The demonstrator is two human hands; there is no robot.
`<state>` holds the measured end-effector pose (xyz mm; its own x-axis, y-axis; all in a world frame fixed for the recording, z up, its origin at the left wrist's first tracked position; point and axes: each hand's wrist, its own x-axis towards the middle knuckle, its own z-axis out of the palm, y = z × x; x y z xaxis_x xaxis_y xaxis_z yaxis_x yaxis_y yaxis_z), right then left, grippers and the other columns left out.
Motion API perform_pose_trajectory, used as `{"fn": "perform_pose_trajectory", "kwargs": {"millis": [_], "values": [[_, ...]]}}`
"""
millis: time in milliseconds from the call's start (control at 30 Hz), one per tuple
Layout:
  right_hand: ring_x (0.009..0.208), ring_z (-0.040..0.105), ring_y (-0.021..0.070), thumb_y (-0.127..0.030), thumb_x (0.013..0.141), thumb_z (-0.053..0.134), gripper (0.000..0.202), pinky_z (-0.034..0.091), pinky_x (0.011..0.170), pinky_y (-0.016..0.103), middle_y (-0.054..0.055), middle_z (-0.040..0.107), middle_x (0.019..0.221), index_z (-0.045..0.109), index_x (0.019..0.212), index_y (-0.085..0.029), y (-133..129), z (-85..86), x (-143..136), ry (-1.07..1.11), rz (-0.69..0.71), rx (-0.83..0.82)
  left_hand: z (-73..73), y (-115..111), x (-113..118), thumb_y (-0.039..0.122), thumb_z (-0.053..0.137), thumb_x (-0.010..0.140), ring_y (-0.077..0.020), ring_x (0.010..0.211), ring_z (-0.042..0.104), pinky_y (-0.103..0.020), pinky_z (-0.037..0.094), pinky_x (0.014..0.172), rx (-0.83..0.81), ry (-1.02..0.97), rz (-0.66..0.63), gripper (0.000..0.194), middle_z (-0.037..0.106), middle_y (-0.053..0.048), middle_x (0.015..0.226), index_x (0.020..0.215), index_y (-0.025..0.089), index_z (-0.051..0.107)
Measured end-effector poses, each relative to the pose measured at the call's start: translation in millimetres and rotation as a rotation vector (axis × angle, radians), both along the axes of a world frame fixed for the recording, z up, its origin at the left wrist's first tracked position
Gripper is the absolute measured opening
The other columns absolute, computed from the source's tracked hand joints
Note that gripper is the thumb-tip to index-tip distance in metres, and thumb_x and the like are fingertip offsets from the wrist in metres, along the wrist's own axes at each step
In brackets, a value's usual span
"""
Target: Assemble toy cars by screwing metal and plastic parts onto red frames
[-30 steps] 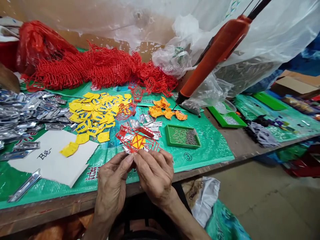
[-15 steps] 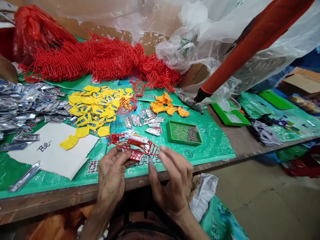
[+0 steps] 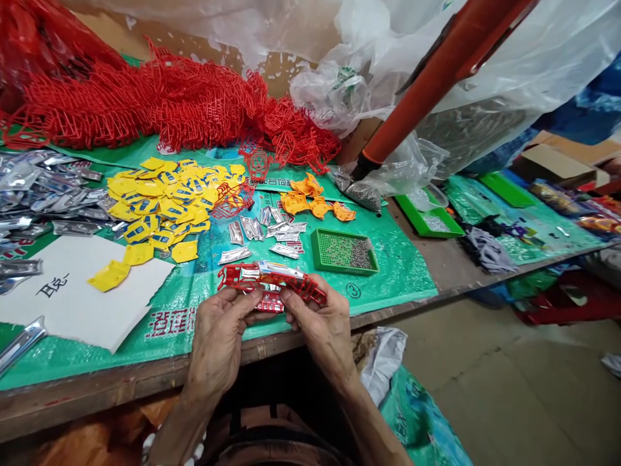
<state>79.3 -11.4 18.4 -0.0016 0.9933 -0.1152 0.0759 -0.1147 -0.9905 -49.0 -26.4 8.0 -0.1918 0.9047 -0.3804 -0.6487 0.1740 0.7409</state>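
The left hand (image 3: 218, 333) has its thumb and fingers closed on the left and lower parts of a red and silver frame (image 3: 269, 278), and the right hand (image 3: 325, 320) grips its right end, the thumb low and the fingers curled behind. From here I see the frame held up just over the front edge of the table (image 3: 92, 396), between both hands.

Just beyond it, small silver pieces (image 3: 286, 231) lie scattered on the green sheet (image 3: 402, 278). To their right sits a green tray (image 3: 334, 266) of tiny metal bits, and behind them a few orange pieces (image 3: 295, 204). Leftward there's a pile of yellow pieces (image 3: 165, 200), some with blue markings, and one yellow piece lies on a torn white paper (image 3: 116, 310) with handwriting on it. Long silver strips (image 3: 43, 184) heap up at the table's left side.

Along the back runs a big tangle of red frames (image 3: 194, 107), a red bag (image 3: 53, 32) at its left end. A red tool (image 3: 422, 90) slants down from above, its dark tip in front of a clear bag (image 3: 361, 194) of grey bits. Farther right, near that bag, stands another green tray (image 3: 422, 223).
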Motion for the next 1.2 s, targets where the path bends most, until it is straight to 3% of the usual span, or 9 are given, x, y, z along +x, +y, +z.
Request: {"fn": "perform_pose_trajectory", "kwargs": {"millis": [167,333,633,1200], "values": [[0.043,0.046,0.0084,-0.031,0.08,0.069,0.013,0.038,0.043,0.021,-0.006,0.054,0.051,0.064,0.081,-0.019,4.8,-0.5,8.0,0.042,-0.005,-0.027,1.9,-1.4,-1.2,0.024,0.072,0.078,-0.0219,0.072,0.072,-0.038,0.062,0.073,0.066,-0.061,-0.082,0.013,0.075,-0.007,0.076,0.075,0.012,0.075],[0.046,0.049,0.0092,-0.034,0.08,0.069,0.017,0.042,0.045,0.021,-0.004,0.056,0.052,0.065,0.079,-0.018,6.9,-1.6,13.8,0.071,-0.002,-0.024,-0.3,-2.6,-0.2,0.027,0.069,0.082,-0.0259,0.079,0.073,-0.046,0.06,0.082,0.118,-0.08,-0.175,0.016,0.076,-0.009,0.079,0.085,0.013,0.077],[0.046,0.049,0.0092,-0.037,0.081,0.068,0.02,0.041,0.045,0.021,-0.004,0.056,0.052,0.064,0.076,-0.018,5.8,-3.3,18.5,0.043,-0.041,0.011,-14.8,-5.9,0.8,0.026,0.065,0.086,-0.0278,0.089,0.073,-0.044,0.059,0.085,0.132,-0.034,-0.232,0.02,0.077,-0.011,0.094,0.101,0.017,0.075],[0.046,0.046,0.0083,-0.036,0.081,0.069,0.019,0.041,0.044,0.02,-0.006,0.05,0.052,0.061,0.077,-0.019,7.2,-11.6,11.2,0.115,-0.041,-0.009,-10.1,-4.8,2.5,0.022,0.059,0.09,-0.028,0.096,0.071,-0.048,0.056,0.09,0.122,-0.114,-0.247,0.018,0.076,-0.012,0.101,0.097,0.015,0.074]]}}
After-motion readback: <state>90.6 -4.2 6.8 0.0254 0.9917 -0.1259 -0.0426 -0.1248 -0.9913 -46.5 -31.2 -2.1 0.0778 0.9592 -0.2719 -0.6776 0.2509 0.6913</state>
